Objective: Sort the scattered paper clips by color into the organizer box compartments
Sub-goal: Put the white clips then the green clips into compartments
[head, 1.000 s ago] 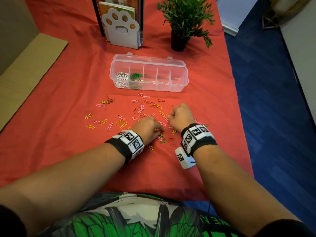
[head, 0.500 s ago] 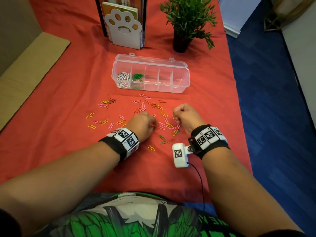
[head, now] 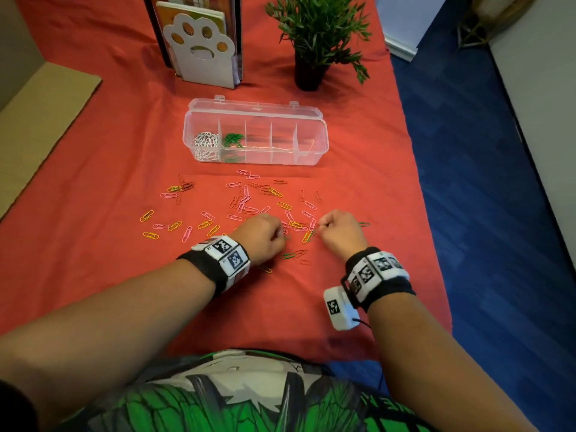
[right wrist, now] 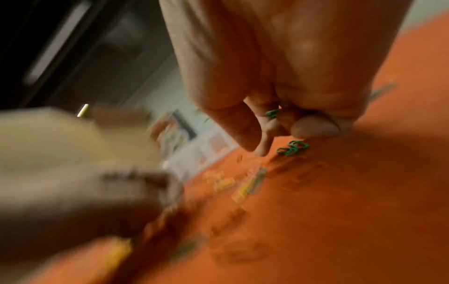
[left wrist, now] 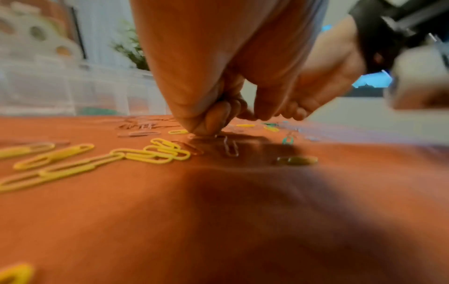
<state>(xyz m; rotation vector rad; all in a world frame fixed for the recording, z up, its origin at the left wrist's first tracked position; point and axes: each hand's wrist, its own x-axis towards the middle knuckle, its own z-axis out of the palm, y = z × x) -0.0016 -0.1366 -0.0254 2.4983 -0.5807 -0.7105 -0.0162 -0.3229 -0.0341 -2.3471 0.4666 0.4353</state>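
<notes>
A clear organizer box (head: pixel 314 151) lies open on the red cloth, with white clips (head: pixel 204 145) in its leftmost compartment and green clips (head: pixel 232 140) in the one beside it. Pink, yellow, orange and green paper clips (head: pixel 246 201) lie scattered in front of it. My left hand (head: pixel 282 240) is curled, and its fingertips (left wrist: pixel 206 128) pinch a clip lying on the cloth; its colour is unclear. My right hand (head: pixel 321 227) is also curled and holds a green clip (right wrist: pixel 272 113) inside its fingers. Two more green clips (right wrist: pixel 292 148) lie just under it.
A paw-shaped bookend (head: pixel 201 54) with books and a potted plant (head: pixel 314 35) stand behind the box. A cardboard sheet (head: pixel 37 120) lies at the left. The table's right edge (head: pixel 427 213) drops to blue floor.
My right hand has shifted to the right and slightly toward me over the clips. My left hand moved away to the left, then came back to the centre of the pile.
</notes>
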